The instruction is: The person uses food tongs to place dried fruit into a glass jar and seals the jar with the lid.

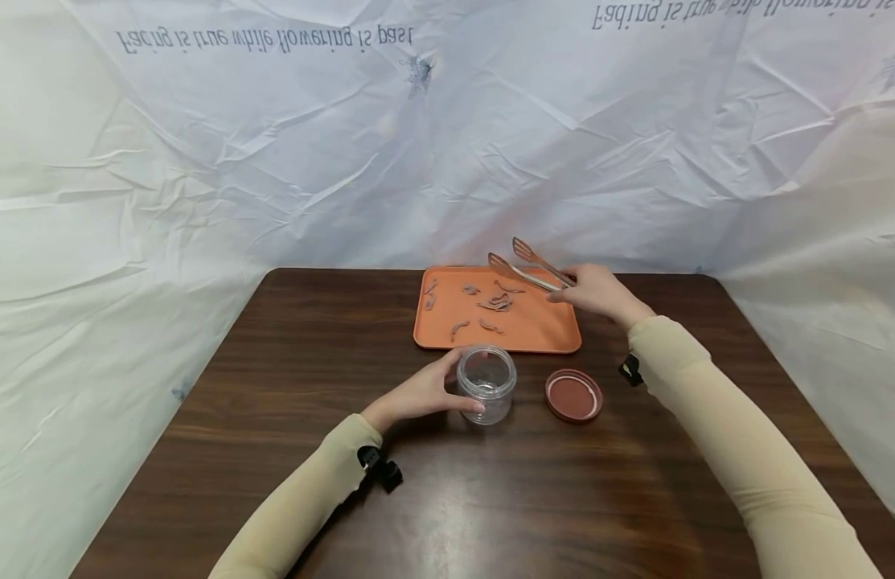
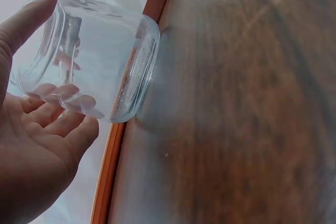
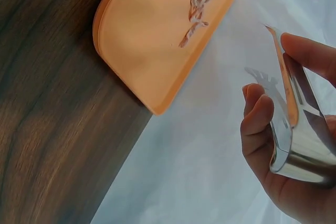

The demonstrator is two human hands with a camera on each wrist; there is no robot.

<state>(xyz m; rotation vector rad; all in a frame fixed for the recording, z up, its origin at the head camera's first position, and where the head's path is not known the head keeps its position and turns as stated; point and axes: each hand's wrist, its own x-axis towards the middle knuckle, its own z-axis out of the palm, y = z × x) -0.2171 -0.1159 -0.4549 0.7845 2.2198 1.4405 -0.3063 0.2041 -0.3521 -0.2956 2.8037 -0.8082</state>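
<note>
A clear, wide-mouthed jar (image 1: pixel 486 386) stands upright on the table, its mouth uncovered. My left hand (image 1: pixel 424 394) grips it from the left side, thumb in front and fingers round the back; the left wrist view shows the jar (image 2: pixel 100 56) with nothing inside. My right hand (image 1: pixel 599 293) holds metal tongs (image 1: pixel 534 269) above the tray's right part, the two slotted ends spread apart with nothing between them. On the orange tray (image 1: pixel 541 326) lie several thin brownish strips (image 1: pixel 496 302), dried-looking; their kind cannot be told.
A reddish-brown round lid (image 1: pixel 573 396) lies on the dark wooden table (image 1: pixel 331 338), right of the jar. Behind the table hangs a wrinkled white sheet (image 1: pixel 309 145) with printed words. The tray's near edge is just behind the jar.
</note>
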